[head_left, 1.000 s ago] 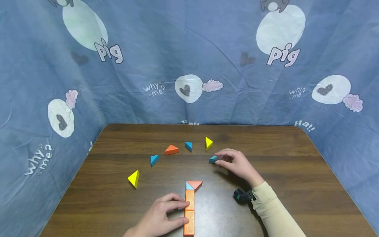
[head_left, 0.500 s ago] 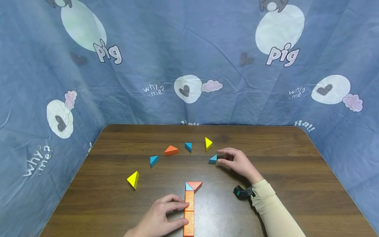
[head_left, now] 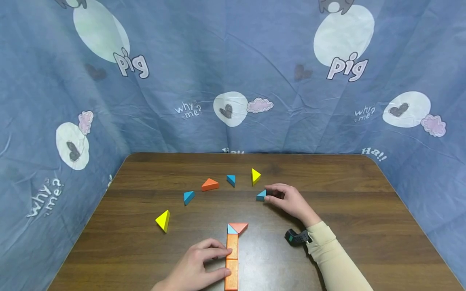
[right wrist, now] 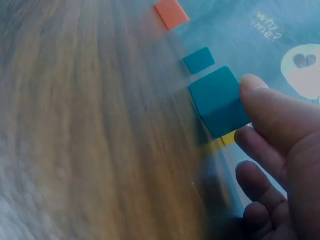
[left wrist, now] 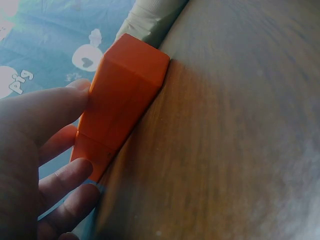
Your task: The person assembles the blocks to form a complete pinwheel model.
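Note:
At the table's front, the left hand (head_left: pixel 202 264) rests its thumb and a fingertip against the left side of two orange rectangular blocks (head_left: pixel 231 270), which lie end to end. A light blue triangular block (head_left: pixel 231 230) and an orange-pink triangular block (head_left: pixel 239 227) adjoin their far end. Farther back on the right, the right hand (head_left: pixel 291 201) pinches the right edge of a blue triangular block (head_left: pixel 260 196) between thumb and index finger. In the right wrist view, this blue block (right wrist: pixel 217 102) sits at the thumb tip, its other fingers loosely bent.
Several loose triangular blocks form an arc behind: yellow (head_left: pixel 163 220), blue (head_left: pixel 188 197), orange (head_left: pixel 210 184), blue (head_left: pixel 231 180) and yellow (head_left: pixel 256 176). A black wristband device (head_left: pixel 295 237) hangs at the right wrist. Blue printed cloth (head_left: pixel 291 121) surrounds the wooden table (head_left: pixel 327 173).
The right fingers drew back slightly from the blue triangular block, then came in on its right edge again. The left hand and the orange blocks stay in place.

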A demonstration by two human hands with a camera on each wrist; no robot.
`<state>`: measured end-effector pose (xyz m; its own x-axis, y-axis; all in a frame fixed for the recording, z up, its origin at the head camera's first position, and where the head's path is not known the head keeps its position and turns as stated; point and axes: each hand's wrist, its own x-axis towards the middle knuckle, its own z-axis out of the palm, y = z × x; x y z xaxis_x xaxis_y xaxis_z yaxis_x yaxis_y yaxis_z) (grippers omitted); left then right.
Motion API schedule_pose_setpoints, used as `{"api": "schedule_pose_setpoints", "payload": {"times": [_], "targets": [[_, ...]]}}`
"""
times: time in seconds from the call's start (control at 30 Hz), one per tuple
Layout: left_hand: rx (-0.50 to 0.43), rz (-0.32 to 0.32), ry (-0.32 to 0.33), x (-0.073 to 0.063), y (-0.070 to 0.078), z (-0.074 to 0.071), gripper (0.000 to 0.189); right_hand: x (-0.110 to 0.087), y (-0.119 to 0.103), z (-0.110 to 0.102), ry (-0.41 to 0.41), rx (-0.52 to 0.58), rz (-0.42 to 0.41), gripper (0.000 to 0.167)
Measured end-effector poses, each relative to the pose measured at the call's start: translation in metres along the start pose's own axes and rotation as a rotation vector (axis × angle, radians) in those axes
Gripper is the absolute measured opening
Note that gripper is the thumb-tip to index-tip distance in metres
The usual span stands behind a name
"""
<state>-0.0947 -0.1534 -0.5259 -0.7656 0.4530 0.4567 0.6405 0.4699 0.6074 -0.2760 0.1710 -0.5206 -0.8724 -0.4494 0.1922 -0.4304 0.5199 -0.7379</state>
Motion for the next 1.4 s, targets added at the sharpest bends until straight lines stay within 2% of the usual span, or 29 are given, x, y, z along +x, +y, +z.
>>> {"api": "schedule_pose_setpoints", "payload": {"times": [0.8,1.4], "targets": [[0.014,-0.025,-0.014,-0.0005,0.0016,-0.0011,0.035,0.0022,0.0008,0.0041,0.025,-0.023,0.031,0.038],[0.004,-0.027,-0.024,-0.0009,0.0008,-0.0019,0.036,0.0001,-0.0037,0.0023,0.040,0.013,0.048,0.040]]}}
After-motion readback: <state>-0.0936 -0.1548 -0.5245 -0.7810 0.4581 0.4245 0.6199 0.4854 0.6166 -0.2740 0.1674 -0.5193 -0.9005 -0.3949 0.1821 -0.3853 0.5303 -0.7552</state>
